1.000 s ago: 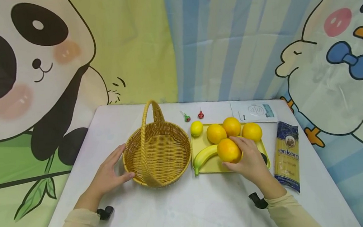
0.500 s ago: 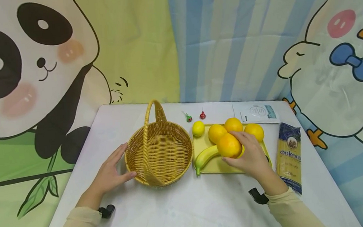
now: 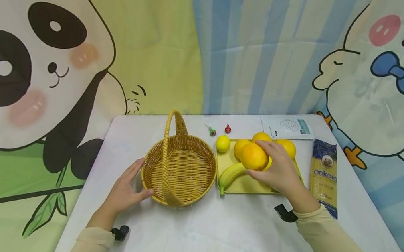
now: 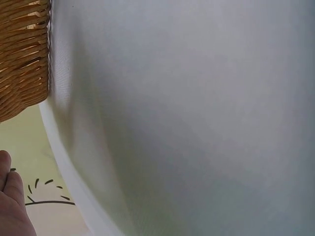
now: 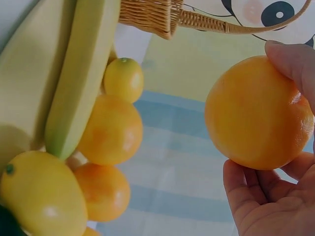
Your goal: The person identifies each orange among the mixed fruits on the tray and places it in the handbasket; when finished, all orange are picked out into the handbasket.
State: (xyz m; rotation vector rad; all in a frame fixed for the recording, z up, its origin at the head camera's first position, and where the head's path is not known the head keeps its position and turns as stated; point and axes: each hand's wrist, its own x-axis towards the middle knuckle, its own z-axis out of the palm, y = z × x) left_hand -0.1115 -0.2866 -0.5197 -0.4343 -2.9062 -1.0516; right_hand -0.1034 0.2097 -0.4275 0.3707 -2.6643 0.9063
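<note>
My right hand [image 3: 282, 173] holds an orange [image 3: 254, 156] between thumb and fingers, above the yellow tray [image 3: 245, 189]. In the right wrist view the orange [image 5: 258, 113] hangs apart from the other fruit. Below it on the tray lie a banana [image 3: 232, 175], a small lemon [image 3: 222, 143] and several orange or yellow fruits, partly hidden by the hand. At the left rim of a handled wicker basket [image 3: 186, 171] rests my left hand [image 3: 125, 192], its fingers spread and fairly straight. Nothing lies inside the basket. Only part of that hand [image 4: 12, 206] shows in the left wrist view.
A blue and gold packet marked "ankara" [image 3: 323, 179] lies right of the tray. Behind the tray are a flat white packet [image 3: 288, 127], a green lollipop [image 3: 212, 132] and a red lollipop [image 3: 228, 129]. Printed curtains stand behind the white table [image 3: 204, 234].
My right hand has lifted the orange higher off the tray. The left hand stays at the basket, and the whole view has shifted slightly.
</note>
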